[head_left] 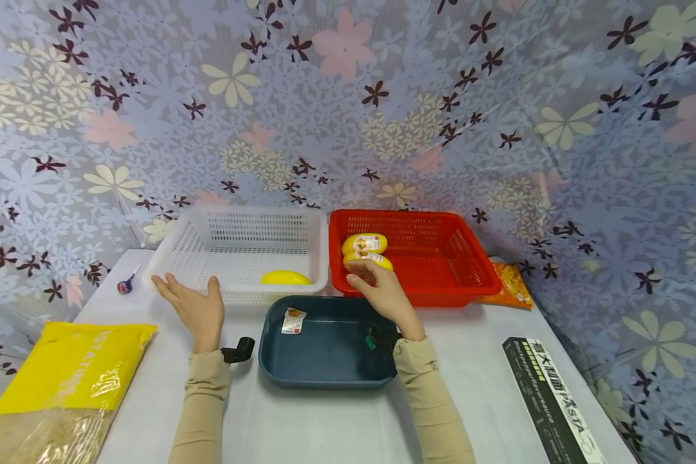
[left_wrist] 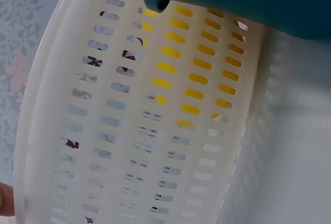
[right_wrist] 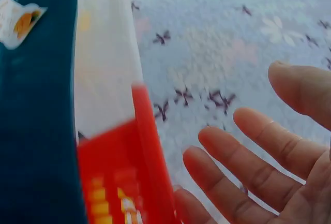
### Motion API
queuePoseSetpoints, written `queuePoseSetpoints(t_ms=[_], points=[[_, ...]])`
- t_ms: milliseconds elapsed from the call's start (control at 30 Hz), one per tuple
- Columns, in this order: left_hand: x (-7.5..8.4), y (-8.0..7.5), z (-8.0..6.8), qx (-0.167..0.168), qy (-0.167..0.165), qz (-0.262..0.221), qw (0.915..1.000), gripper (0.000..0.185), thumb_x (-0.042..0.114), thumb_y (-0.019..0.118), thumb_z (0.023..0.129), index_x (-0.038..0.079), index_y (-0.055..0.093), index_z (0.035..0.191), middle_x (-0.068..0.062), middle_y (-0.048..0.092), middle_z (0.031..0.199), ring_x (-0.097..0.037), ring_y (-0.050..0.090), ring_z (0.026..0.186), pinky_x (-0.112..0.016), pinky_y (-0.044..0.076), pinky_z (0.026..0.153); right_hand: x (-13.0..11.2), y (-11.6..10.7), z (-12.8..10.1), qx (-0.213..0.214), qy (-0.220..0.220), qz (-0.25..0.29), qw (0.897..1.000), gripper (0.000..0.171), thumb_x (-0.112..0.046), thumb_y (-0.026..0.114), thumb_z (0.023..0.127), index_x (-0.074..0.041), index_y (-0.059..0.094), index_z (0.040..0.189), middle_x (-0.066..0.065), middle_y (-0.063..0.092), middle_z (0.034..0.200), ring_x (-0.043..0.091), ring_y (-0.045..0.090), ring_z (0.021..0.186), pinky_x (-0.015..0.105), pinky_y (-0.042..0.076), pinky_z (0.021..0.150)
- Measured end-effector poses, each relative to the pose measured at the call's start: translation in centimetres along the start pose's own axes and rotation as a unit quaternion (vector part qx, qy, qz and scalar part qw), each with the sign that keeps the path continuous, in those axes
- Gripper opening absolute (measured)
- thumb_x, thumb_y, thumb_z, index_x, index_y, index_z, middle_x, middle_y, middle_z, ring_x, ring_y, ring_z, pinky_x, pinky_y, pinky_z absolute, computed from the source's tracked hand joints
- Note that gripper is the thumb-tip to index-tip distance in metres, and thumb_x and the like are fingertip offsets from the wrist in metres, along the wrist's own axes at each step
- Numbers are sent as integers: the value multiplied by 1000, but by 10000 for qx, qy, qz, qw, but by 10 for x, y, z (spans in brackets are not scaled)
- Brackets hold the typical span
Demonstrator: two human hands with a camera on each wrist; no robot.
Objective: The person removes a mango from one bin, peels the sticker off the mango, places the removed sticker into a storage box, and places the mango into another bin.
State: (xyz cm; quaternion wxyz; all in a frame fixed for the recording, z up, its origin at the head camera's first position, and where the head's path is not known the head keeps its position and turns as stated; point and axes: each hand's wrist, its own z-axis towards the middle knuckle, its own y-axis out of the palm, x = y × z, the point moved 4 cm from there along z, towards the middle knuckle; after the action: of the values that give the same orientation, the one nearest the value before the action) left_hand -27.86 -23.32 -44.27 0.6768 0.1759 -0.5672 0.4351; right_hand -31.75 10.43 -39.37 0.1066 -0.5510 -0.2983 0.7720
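My left hand [head_left: 187,293] is open, palm forward, held just in front of the white slotted basket [head_left: 174,258]; it holds nothing. A yellow oval packet [head_left: 285,278] lies inside that basket. The left wrist view shows the basket wall [left_wrist: 77,131] close up, with yellow showing through its slots. My right hand [head_left: 368,283] reaches over the front rim of the red basket [head_left: 441,283], right beside two yellow packets [head_left: 364,243]. Its fingers [right_wrist: 243,151] are spread and straight, with nothing between them. A dark blue tray [head_left: 325,367] sits between my forearms and holds one small sachet [head_left: 293,320].
A lollipop [head_left: 125,285] lies left of the white basket. A yellow bag [head_left: 75,367] lies at the front left and a black pasta box [head_left: 551,399] at the front right. An orange packet [head_left: 512,283] sits beside the red basket. Floral cloth [head_left: 348,96] backs the table.
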Motion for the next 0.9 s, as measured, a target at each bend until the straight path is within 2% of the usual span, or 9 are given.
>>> queuePoseSetpoints(t_ms=[233,367,400,467,600,667,700,767,900], points=[[1,-6,1,-127,-67,-127,9998,82,18,61,90,-8,12,151,-18,-2,162,-41,23,145,-52,26,116,22,-24,-33,747,293,457,9957,40,-30,61,95,-9,58,129,11,64,128,27,61,116,47,48,100],[4,-11,1,-375,-257,-83,9989,82,18,58,91,-7,9,152,-16,-2,163,-42,24,144,-54,27,114,29,-37,-46,1169,448,605,9903,39,-25,60,96,-8,57,131,14,63,128,28,61,115,45,47,101],[5,-13,1,-483,-310,-66,9983,82,18,57,92,-8,8,152,-16,-2,163,-41,22,145,-53,26,116,28,-41,-49,1264,552,566,9888,40,-23,60,96,-7,55,132,15,63,129,29,61,115,43,47,101],[12,-15,2,-752,-400,-52,9964,81,18,55,93,-9,6,152,-18,-3,162,-42,18,146,-52,21,118,23,-50,-55,1460,766,493,9851,40,-20,58,97,-6,53,134,17,62,130,30,60,114,30,48,96],[25,-20,0,-1397,-479,181,9889,79,18,53,94,-11,5,151,-26,2,160,-47,15,145,-54,15,120,33,-65,-69,1957,1204,585,9715,39,-21,57,98,-7,54,134,17,62,130,11,61,102,11,45,82],[32,-23,-2,-1840,-465,474,9807,77,20,51,95,-12,7,150,-31,6,158,-49,16,144,-56,15,119,49,-70,-72,2297,1263,726,9623,38,-24,57,98,-9,55,132,15,63,128,-1,58,95,6,44,78],[35,-26,-4,-2107,-465,646,9743,76,21,49,96,-11,7,150,-33,8,157,-50,17,143,-56,17,118,58,-71,-73,2483,1278,783,9570,38,-26,57,98,-9,56,132,14,64,127,-6,56,92,6,45,78],[43,-31,-10,-2672,-445,912,9583,74,24,46,98,-9,6,151,-33,12,157,-49,19,143,-57,20,117,69,-74,-75,2951,1261,878,9430,37,-28,57,97,-9,58,130,14,65,124,-7,55,89,4,44,76],[61,-31,-26,-3632,-205,1112,9248,68,30,42,102,-3,11,153,-27,25,156,-45,31,141,-55,31,113,76,-82,-80,4079,1306,863,8995,37,-26,56,97,-4,60,126,16,64,116,2,54,91,9,42,78]])
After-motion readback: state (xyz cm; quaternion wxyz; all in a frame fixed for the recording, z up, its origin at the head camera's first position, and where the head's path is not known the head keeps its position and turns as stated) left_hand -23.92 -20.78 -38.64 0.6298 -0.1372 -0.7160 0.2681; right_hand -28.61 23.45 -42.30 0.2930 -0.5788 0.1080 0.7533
